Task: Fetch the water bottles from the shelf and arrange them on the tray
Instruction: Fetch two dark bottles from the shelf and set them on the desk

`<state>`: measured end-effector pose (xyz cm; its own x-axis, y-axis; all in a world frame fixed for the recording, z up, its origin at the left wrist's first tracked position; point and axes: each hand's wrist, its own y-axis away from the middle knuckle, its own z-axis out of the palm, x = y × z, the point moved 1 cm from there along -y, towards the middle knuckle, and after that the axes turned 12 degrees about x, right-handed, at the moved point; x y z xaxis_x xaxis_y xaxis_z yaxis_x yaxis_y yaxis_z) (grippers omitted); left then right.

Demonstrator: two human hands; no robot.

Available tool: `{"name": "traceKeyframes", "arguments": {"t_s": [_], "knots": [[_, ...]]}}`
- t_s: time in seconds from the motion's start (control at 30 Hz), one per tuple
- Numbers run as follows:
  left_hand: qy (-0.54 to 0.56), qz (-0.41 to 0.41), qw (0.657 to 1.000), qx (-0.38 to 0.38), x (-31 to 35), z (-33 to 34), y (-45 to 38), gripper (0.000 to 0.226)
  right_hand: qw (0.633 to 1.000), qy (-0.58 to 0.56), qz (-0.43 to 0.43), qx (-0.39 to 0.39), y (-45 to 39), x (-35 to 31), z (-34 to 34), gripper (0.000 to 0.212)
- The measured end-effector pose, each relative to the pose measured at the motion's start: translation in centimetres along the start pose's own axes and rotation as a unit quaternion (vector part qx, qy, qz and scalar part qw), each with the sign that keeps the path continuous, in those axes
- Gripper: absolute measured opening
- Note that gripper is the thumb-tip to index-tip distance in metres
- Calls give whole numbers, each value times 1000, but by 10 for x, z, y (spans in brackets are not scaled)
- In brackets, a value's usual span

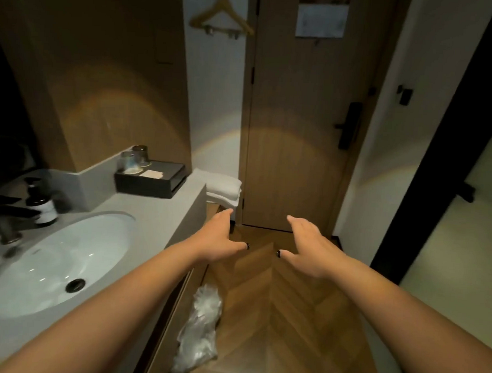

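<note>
Both bare forearms extend forward from the bottom corners of the view, palms facing each other. Left hand (218,238) is held in the air just past the front edge of the bench (165,211), with its fingers (224,215) straight and apart and the thumb spread toward the centre; it holds nothing. Right hand (307,242) mirrors it over the floor (262,300), fingers straight and apart, thumb spread inward, also holding nothing. The two hands are near each other but do not touch.

No water bottles can be made out. A black tray (152,180) stands at the far end of the bench against the wall; two upturned glasses (134,157) and a small card rest on it.

A white oval sink (58,262) is set in the bench on the left, with a dark tap (3,221) and a dark pump bottle (42,204) beside it. Folded white towels (225,189) lie beyond the bench end. A crumpled clear plastic bag (200,333) lies on the herringbone wood floor at the base of the bench. A closed wooden door (298,132) stands straight ahead, carrying a notice (321,20) and a black lock handle (349,126). A wooden hanger (222,16) hangs on the wall to its left.
</note>
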<state>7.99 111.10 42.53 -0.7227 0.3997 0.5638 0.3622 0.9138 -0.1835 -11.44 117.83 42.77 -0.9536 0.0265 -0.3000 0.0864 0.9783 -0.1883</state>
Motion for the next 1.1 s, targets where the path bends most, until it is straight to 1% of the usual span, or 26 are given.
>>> {"name": "traceKeyframes", "arguments": {"t_s": [0.07,0.17,0.27,0.33,0.43,0.63,0.8,0.93,1.1], "knots": [[13,8,1000,-5,-4,10,-39,83,1000,-2,5,6,-30,11,3,82],[13,-11,1000,-18,-16,22,-101,90,999,-23,29,8,-77,30,12,82],[6,-26,999,-36,-26,35,-157,89,999,-24,40,-1,-120,52,22,81],[-1,-20,999,-43,-31,47,-190,89,998,-31,48,5,-145,69,26,80],[-5,-25,998,-49,-33,68,-231,89,996,-56,65,7,-175,98,31,78],[0,-47,997,-64,-26,120,-295,88,996,-53,64,-28,-242,160,44,79],[5,-77,997,-28,-11,155,-363,85,998,-47,21,-41,-310,214,48,77],[28,-133,991,10,0,182,-406,83,997,-42,-31,-61,-366,252,45,76],[39,-189,980,44,-13,204,-449,83,991,-42,-78,-103,-438,278,63,78]]}}
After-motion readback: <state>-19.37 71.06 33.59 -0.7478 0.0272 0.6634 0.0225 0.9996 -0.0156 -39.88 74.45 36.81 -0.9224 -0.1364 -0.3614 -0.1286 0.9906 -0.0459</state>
